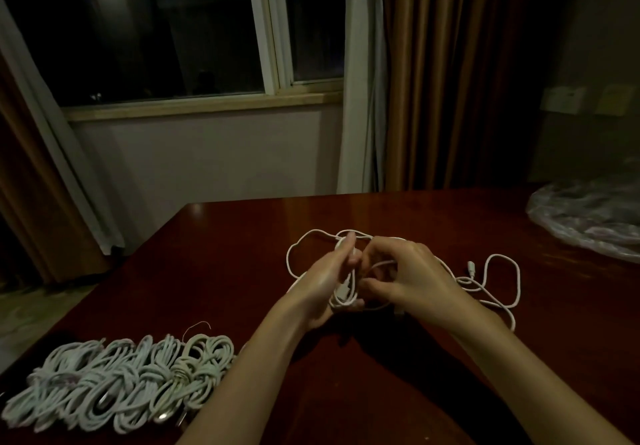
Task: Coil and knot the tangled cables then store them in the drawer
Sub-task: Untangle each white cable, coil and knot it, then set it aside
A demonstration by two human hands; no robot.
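Note:
A white cable (pixel 498 278) lies half coiled over the middle of the dark red table (pixel 242 254). My left hand (pixel 325 282) holds several loops of it wound lengthwise over the palm and fingers. My right hand (pixel 405 275) pinches a strand of the same cable right beside the left fingers. The loose remainder trails to the right on the table, ending in a small plug (pixel 471 268). A row of several coiled and knotted white cables (pixel 121 382) lies at the near left of the table. No drawer is in view.
A crumpled clear plastic bag (pixel 588 219) sits at the table's right edge. Beyond the table's far edge are a pale wall, a dark window (pixel 156 29) and brown curtains (pixel 450 74).

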